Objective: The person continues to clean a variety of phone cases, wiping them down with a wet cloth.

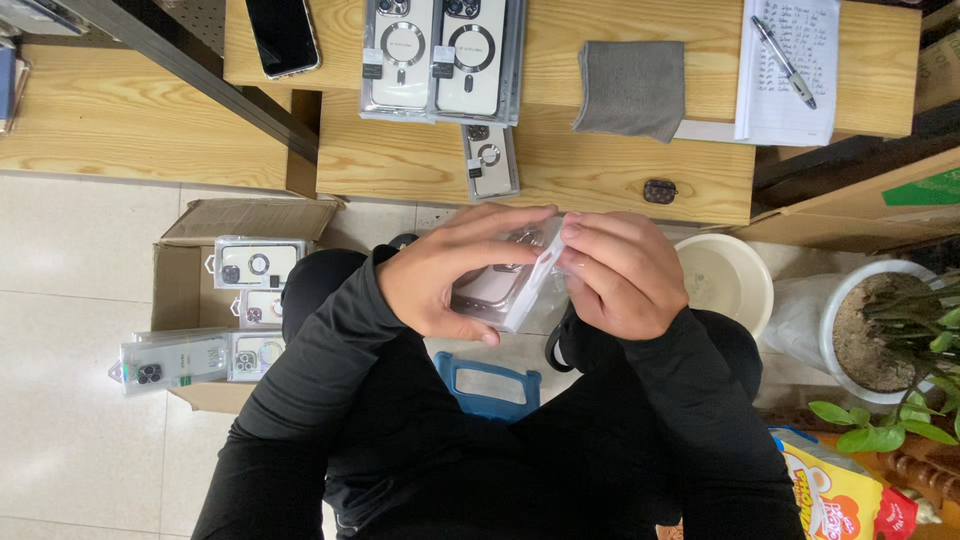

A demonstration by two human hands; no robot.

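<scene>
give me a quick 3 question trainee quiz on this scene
1. True or false: both hands grip the packaged phone case.
2. What lies on the notepad? A) pen B) scissors C) cloth
3. Where is the cardboard box of packaged cases?

Key
1. True: left hand and right hand hold the packaged phone case.
2. A: the pen lies on the notepad.
3. The cardboard box sits on the floor at the person's left.

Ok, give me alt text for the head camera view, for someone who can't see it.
Seen from above, a person in black sleeves holds a clear packaged phone case between the left hand and right hand. Ahead, a wooden table carries more packaged cases, a grey cloth and a phone.
</scene>
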